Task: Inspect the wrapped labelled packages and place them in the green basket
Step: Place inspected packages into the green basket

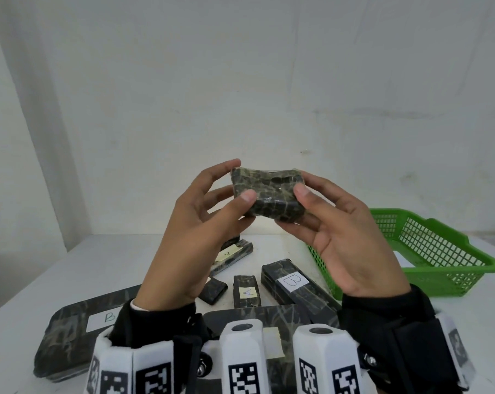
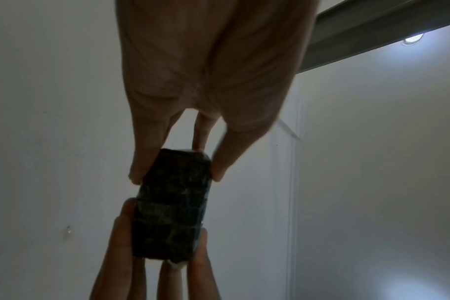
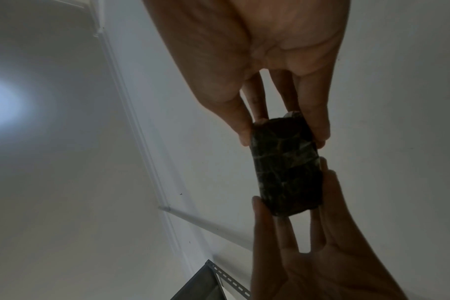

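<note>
Dark-wrapped package [image 1: 267,196] is pinched at opposite ends by left hand [image 1: 196,231] and right hand [image 1: 345,237]. Head view alone shows one green basket [image 1: 439,251] and six packages on the table.

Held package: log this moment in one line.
phase: inspect | left hand + right hand: pinching wrapped package | green basket: not reached

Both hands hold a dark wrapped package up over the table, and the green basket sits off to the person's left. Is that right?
Not quite: the head view shows the green basket on the person's right. The left hand and right hand do hold the dark wrapped package above the table.
</note>
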### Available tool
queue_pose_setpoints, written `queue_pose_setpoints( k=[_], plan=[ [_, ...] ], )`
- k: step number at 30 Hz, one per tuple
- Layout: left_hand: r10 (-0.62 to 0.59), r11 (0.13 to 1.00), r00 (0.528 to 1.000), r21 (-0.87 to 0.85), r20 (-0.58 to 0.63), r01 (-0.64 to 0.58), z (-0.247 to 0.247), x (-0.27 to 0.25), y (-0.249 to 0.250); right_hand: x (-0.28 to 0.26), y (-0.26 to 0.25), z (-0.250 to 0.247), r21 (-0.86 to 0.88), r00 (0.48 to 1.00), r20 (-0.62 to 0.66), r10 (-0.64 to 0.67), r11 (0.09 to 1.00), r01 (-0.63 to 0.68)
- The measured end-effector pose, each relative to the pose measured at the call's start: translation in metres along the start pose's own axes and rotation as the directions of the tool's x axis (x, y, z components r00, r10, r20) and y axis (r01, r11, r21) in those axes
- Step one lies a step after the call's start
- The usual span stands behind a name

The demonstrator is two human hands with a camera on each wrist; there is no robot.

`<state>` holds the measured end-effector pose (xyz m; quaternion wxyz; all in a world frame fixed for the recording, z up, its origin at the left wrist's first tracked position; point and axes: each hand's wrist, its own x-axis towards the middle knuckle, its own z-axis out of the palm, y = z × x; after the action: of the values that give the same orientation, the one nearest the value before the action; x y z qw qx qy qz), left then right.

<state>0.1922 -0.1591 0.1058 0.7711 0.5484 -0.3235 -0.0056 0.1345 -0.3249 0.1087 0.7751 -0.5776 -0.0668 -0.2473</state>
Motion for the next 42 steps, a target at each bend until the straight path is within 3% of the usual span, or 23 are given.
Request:
queue_pose_setpoints(
  k=[11, 16, 22, 29, 36, 42],
  plan=[
    [0.014, 1.000, 1.000, 0.018, -0.028, -0.013, 0.0018, -0.0003, -0.0008, -0.0024, -0.0011, 0.0026, -0.041, 0.999, 0.042, -0.011, 0.999, 0.013],
    [0.047, 0.999, 0.997, 0.005, -0.057, -0.047, 0.0001, 0.0006, -0.0026, -0.0011, -0.0028, 0.0006, -0.032, 0.993, 0.105, 0.048, 0.998, -0.045],
    [0.025, 1.000, 0.999, 0.017, -0.033, -0.025, 0.0022, 0.0000, -0.0008, 0.0005, 0.0021, 0.0006, -0.004, 1.000, 0.022, 0.015, 1.000, -0.015],
    [0.067, 0.998, 0.996, 0.019, -0.059, -0.066, 0.0002, 0.0002, -0.0025, -0.0013, -0.0018, 0.0010, -0.014, 0.994, 0.091, 0.065, 0.998, -0.063],
    [0.056, 0.998, 0.994, 0.040, -0.097, -0.052, 0.0066, -0.0004, -0.0018, -0.0012, 0.0051, 0.0044, -0.051, 0.999, -0.032, -0.013, 0.999, 0.011],
    [0.061, 0.997, 0.989, 0.061, -0.133, -0.053, 0.0044, 0.0010, -0.0053, -0.0009, 0.0031, 0.0044, -0.021, 0.998, 0.022, 0.052, 0.998, -0.051]
  ],
)
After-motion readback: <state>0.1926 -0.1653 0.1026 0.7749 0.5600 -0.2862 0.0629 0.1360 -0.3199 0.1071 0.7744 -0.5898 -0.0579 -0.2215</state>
